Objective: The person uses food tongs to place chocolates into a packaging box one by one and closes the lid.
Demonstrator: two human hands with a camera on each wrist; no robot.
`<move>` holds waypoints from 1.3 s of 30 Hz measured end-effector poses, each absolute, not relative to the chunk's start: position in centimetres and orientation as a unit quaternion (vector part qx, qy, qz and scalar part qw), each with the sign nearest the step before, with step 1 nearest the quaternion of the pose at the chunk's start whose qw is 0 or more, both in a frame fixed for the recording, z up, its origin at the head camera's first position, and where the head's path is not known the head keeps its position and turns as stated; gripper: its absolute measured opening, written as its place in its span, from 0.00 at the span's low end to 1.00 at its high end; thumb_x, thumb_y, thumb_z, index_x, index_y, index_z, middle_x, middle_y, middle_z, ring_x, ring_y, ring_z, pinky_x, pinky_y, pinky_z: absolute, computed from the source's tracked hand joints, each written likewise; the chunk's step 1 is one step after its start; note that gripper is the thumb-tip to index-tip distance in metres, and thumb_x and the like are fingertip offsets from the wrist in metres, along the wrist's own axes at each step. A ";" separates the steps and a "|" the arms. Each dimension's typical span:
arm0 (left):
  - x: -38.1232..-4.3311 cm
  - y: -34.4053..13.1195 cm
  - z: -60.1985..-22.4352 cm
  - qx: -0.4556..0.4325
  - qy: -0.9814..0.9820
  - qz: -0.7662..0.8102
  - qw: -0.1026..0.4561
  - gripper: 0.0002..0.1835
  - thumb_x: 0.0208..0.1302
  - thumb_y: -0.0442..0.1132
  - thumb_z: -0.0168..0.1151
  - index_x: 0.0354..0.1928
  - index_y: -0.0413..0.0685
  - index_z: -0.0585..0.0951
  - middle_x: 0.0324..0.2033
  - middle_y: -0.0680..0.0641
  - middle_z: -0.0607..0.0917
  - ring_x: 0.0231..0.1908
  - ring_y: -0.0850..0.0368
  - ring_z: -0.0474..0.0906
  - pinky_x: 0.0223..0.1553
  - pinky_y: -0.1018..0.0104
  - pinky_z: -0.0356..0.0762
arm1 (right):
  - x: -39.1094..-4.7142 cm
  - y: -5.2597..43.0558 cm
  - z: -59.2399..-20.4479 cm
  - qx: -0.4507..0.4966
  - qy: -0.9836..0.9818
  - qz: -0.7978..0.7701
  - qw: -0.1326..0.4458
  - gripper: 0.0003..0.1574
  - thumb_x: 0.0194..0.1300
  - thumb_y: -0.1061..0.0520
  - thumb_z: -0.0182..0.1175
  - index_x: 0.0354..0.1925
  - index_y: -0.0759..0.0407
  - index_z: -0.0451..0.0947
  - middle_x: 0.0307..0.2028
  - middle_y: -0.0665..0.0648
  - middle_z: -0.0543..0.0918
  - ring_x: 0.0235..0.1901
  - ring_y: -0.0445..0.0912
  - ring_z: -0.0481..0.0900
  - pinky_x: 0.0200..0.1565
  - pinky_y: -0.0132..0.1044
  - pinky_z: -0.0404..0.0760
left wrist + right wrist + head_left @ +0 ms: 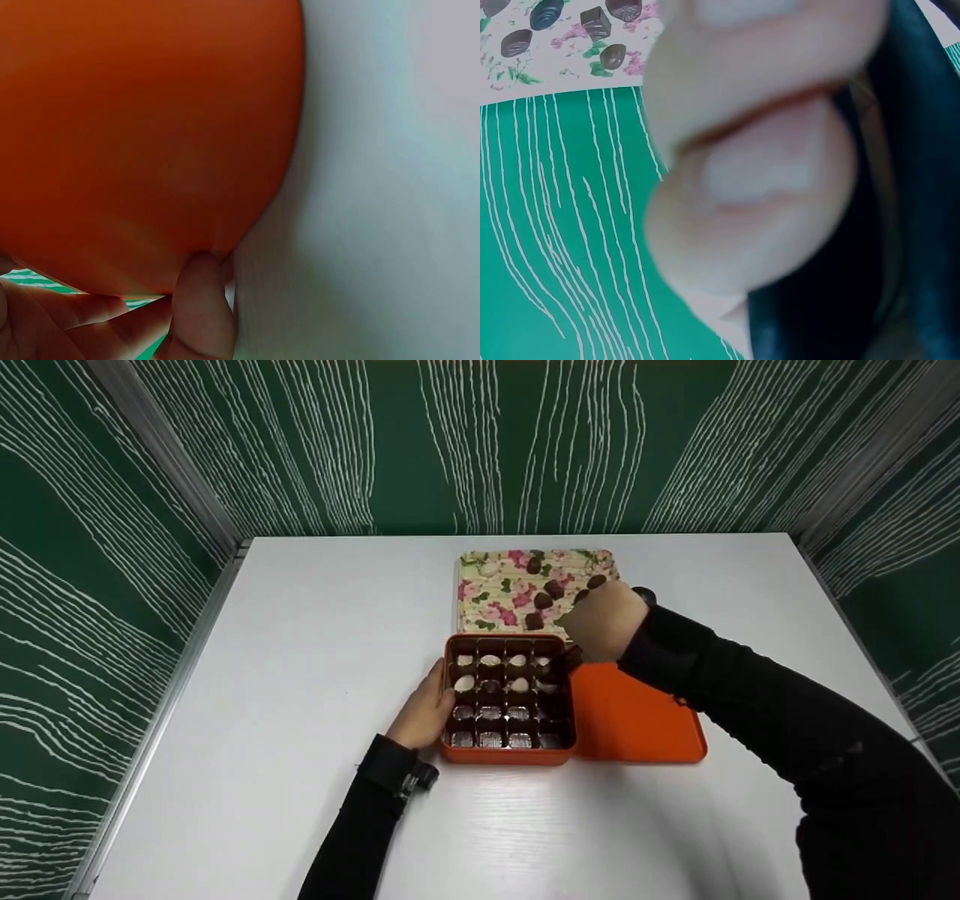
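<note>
Long black sleeves (757,697), bare hands (421,714), a small dark device (424,775) beside the left cuff (385,763).

the white table (337,607) carries a divided orange box (510,757), a flat orange lid (637,720) and a floral tray (487,607).

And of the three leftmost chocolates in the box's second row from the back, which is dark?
The middle chocolate, second from the left in the orange box: it is brown, while its neighbours either side are pale.
</note>
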State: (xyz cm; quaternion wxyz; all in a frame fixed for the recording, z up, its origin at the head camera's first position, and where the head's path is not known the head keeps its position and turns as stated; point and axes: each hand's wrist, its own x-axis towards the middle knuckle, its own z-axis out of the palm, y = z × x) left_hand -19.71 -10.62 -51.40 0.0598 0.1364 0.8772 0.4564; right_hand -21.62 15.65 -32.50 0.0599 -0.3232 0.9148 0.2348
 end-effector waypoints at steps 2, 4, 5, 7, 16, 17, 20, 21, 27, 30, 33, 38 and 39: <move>-19.7 -10.7 -51.4 0.137 0.878 0.456 0.058 0.34 0.76 0.32 0.44 0.77 0.24 0.48 0.75 0.25 0.57 0.75 0.33 0.56 0.77 0.46 0.52 | -21.7 15.7 -32.5 -0.325 0.916 0.226 0.061 0.36 0.70 0.58 0.64 0.17 0.49 0.50 0.17 0.49 0.47 0.19 0.41 0.44 0.28 0.39 0.42; -19.7 -10.7 -51.3 0.138 0.877 0.457 0.057 0.34 0.76 0.32 0.44 0.77 0.25 0.48 0.75 0.26 0.57 0.75 0.34 0.55 0.77 0.46 0.52 | -21.9 15.7 -32.3 -0.325 0.918 0.218 0.069 0.36 0.69 0.59 0.64 0.17 0.48 0.50 0.17 0.48 0.47 0.19 0.41 0.44 0.27 0.39 0.43; -19.7 -10.6 -51.3 0.138 0.876 0.459 0.057 0.34 0.76 0.32 0.44 0.78 0.25 0.48 0.75 0.26 0.57 0.75 0.34 0.55 0.77 0.47 0.52 | -22.1 15.8 -32.2 -0.324 0.919 0.210 0.074 0.35 0.69 0.59 0.63 0.17 0.48 0.50 0.17 0.48 0.47 0.19 0.41 0.44 0.27 0.39 0.43; -19.7 -10.6 -51.2 0.134 0.875 0.461 0.061 0.34 0.76 0.32 0.44 0.78 0.27 0.48 0.76 0.28 0.57 0.75 0.36 0.55 0.77 0.48 0.51 | -22.5 16.1 -32.0 -0.323 0.922 0.197 0.086 0.34 0.68 0.59 0.63 0.16 0.48 0.51 0.17 0.48 0.48 0.19 0.41 0.45 0.26 0.39 0.45; -19.8 -10.5 -51.2 0.121 0.877 0.459 0.068 0.35 0.78 0.34 0.44 0.79 0.29 0.47 0.76 0.29 0.56 0.76 0.36 0.55 0.77 0.48 0.51 | -26.4 17.5 -31.7 -0.303 0.944 0.103 0.083 0.19 0.72 0.53 0.63 0.25 0.53 0.71 0.20 0.52 0.61 0.23 0.47 0.57 0.31 0.46 0.56; -19.8 -10.5 -51.2 0.121 0.878 0.459 0.068 0.35 0.78 0.34 0.44 0.79 0.29 0.47 0.76 0.29 0.56 0.76 0.36 0.55 0.77 0.48 0.51 | -27.0 17.6 -32.1 -0.298 0.947 0.097 0.073 0.16 0.73 0.53 0.63 0.27 0.54 0.74 0.21 0.53 0.64 0.23 0.48 0.60 0.31 0.46 0.58; -19.9 -10.5 -51.4 0.127 0.875 0.463 0.070 0.34 0.78 0.34 0.43 0.79 0.29 0.47 0.76 0.29 0.57 0.76 0.37 0.54 0.77 0.49 0.51 | -28.8 17.6 -33.9 -0.281 0.955 0.085 0.043 0.12 0.72 0.52 0.63 0.34 0.57 0.80 0.24 0.57 0.72 0.25 0.51 0.67 0.33 0.47 0.60; -20.0 -10.6 -51.4 0.127 0.874 0.464 0.072 0.34 0.78 0.34 0.43 0.79 0.29 0.47 0.76 0.29 0.56 0.76 0.37 0.54 0.77 0.49 0.51 | -29.4 17.5 -34.6 -0.273 0.958 0.080 0.035 0.12 0.72 0.52 0.63 0.34 0.58 0.80 0.24 0.57 0.74 0.25 0.52 0.68 0.33 0.48 0.62; -20.0 -10.7 -51.7 0.124 0.874 0.463 0.078 0.34 0.77 0.33 0.42 0.78 0.26 0.46 0.77 0.28 0.54 0.77 0.37 0.52 0.78 0.49 0.49 | -32.2 16.8 -38.6 -0.212 0.976 0.043 0.006 0.20 0.69 0.48 0.68 0.27 0.61 0.78 0.21 0.58 0.74 0.24 0.54 0.72 0.30 0.47 0.69; -20.0 -10.7 -51.8 0.122 0.873 0.465 0.080 0.34 0.77 0.34 0.43 0.78 0.26 0.47 0.76 0.28 0.55 0.76 0.36 0.53 0.78 0.48 0.49 | -33.1 16.5 -40.3 -0.179 0.983 0.018 0.021 0.27 0.71 0.47 0.66 0.20 0.57 0.68 0.17 0.54 0.63 0.21 0.51 0.65 0.30 0.45 0.61; -20.0 -10.7 -51.8 0.122 0.874 0.463 0.080 0.34 0.77 0.34 0.43 0.78 0.27 0.47 0.76 0.28 0.56 0.76 0.36 0.54 0.78 0.48 0.50 | -34.0 16.2 -41.7 -0.152 0.987 -0.017 0.044 0.29 0.73 0.47 0.64 0.19 0.54 0.65 0.17 0.53 0.58 0.20 0.49 0.60 0.31 0.45 0.57; -20.0 -10.7 -51.7 0.122 0.876 0.460 0.073 0.34 0.77 0.34 0.44 0.79 0.28 0.48 0.76 0.29 0.57 0.76 0.37 0.55 0.77 0.48 0.51 | -35.5 15.5 -43.7 -0.128 0.989 -0.054 0.045 0.27 0.73 0.46 0.64 0.20 0.55 0.69 0.16 0.53 0.63 0.19 0.48 0.62 0.28 0.44 0.60; -20.1 -10.7 -51.7 0.123 0.877 0.459 0.072 0.34 0.77 0.34 0.43 0.79 0.28 0.48 0.76 0.29 0.57 0.76 0.37 0.55 0.77 0.48 0.51 | -35.7 15.3 -44.0 -0.127 0.990 -0.055 0.041 0.27 0.73 0.46 0.64 0.20 0.55 0.70 0.16 0.54 0.64 0.19 0.48 0.62 0.28 0.43 0.60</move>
